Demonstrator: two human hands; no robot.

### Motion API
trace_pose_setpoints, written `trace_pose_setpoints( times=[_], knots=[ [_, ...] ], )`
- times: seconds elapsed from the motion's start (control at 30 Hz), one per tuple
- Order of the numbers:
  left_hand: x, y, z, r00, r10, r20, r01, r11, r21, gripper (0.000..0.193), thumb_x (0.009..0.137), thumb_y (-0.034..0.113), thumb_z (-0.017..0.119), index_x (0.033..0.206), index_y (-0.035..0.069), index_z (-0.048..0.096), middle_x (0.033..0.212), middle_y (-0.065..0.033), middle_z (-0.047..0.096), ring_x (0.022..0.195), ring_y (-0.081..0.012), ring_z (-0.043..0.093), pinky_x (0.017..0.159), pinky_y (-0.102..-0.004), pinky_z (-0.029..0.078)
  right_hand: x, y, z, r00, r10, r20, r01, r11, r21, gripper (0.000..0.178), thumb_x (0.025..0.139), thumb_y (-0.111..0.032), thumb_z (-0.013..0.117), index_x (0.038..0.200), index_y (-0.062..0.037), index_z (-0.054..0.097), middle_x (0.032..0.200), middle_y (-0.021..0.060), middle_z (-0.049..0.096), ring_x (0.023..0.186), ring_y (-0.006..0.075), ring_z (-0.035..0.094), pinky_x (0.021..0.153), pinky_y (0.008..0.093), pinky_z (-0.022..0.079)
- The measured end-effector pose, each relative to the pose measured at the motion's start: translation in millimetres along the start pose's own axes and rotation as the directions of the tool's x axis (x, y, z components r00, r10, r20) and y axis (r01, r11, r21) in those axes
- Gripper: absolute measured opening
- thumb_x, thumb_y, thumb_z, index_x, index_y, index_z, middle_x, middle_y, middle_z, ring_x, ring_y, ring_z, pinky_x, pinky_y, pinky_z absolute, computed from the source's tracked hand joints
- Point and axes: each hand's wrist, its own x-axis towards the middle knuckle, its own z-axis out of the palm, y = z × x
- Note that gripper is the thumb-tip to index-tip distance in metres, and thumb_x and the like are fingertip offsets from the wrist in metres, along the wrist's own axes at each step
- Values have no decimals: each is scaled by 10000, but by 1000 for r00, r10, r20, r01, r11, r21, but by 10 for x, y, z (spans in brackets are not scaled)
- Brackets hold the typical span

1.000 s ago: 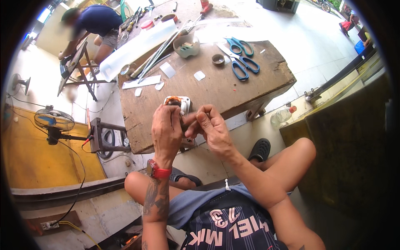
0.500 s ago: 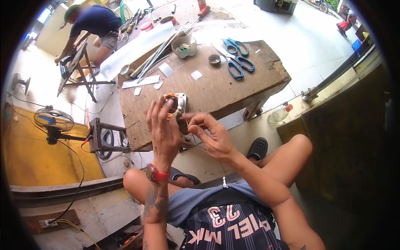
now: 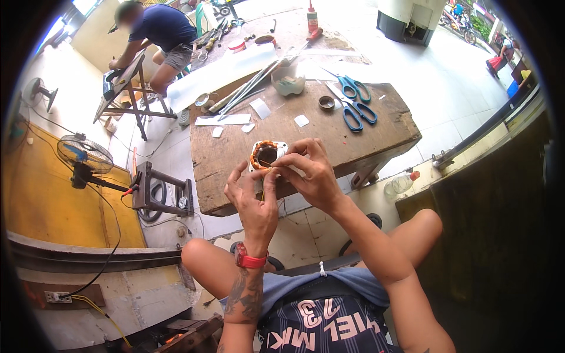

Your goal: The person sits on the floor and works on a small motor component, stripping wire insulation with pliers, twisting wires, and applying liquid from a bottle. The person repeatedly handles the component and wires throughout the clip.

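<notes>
A small motor stator [image 3: 256,154] with orange copper windings around a dark round opening sits on the near edge of the wooden bench. Just in front of it, my left hand [image 3: 253,200] has its thumb and a fingertip brought together at a thin yellowish wire. My right hand [image 3: 311,175] comes from the right and pinches the thin wire at the stator's near side. Both sets of fingertips nearly touch, so the wire's ends are partly hidden. A red watch [image 3: 252,259] is on my left wrist.
Two pairs of scissors [image 3: 353,122], a brown tape roll [image 3: 326,103], a cut-open pale container [image 3: 287,85], white pieces [image 3: 259,107] and long rods [image 3: 250,81] lie on the bench [image 3: 218,182]. A fan [image 3: 82,154] and low stool [image 3: 154,197] stand left. Another person [image 3: 159,35] works far left.
My left hand has drawn back from over the stator, leaving its ring of windings in view. Both hands' fingertips have come together at its near side. The view has shifted slightly.
</notes>
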Motion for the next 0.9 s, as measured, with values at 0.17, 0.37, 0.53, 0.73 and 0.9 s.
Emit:
trace_pose_setpoints(
  times=[0.17, 0.37, 0.53, 0.73, 0.9],
  knots=[
    [7, -146, -19, 975, -189, 120, 211, 955, -207, 260, 1059, 271, 605, 994, 40, 705, 1431, -205, 528, 1373, -345, 389, 1154, -506, 301, 35, 32, 15, 990, -126, 61, 129, 990, -56, 201, 846, -116, 845, 1037, -172, 814, 1067, 33, 617, 1036, 247, 576, 901, 376, 501],
    [17, -248, -18, 881, -366, 298, 472, 662, -582, 313, 1081, 242, 529, 972, 21, 722, 1427, -197, 522, 1368, -307, 402, 1173, -454, 282, -13, 43, -66, 934, -306, 184, 344, 910, -231, 207, 865, -134, 821, 1060, -201, 806, 1081, 14, 614, 1047, 251, 574, 945, 393, 475],
    [50, -205, -39, 910, -350, 222, 414, 799, -437, 368, 1093, 258, 459, 1087, 15, 735, 1509, -198, 473, 1411, -302, 391, 1216, -467, 244, 15, 3, 15, 990, -43, 137, 72, 975, -212, 170, 913, -232, 802, 1047, -127, 798, 1047, 57, 591, 1042, 273, 563, 960, 411, 447],
    [14, -148, 26, 956, -242, 167, 285, 903, -321, 402, 1080, 231, 428, 1318, 98, 724, 1629, -234, 389, 1502, -370, 300, 1246, -501, 193, 151, 57, 1, 901, 340, 268, -365, 930, 48, 347, 950, -381, 783, 1033, -44, 786, 1019, 116, 567, 1014, 254, 559, 895, 400, 464],
    [21, -177, 55, 957, -218, 190, 269, 912, -310, 412, 1079, 234, 419, 1334, 129, 725, 1636, -230, 382, 1497, -388, 289, 1247, -515, 192, 209, 95, -46, 821, 424, 383, -452, 892, -20, 369, 934, -402, 793, 1000, -39, 780, 997, 110, 550, 954, 235, 570, 838, 370, 485]
  ],
)
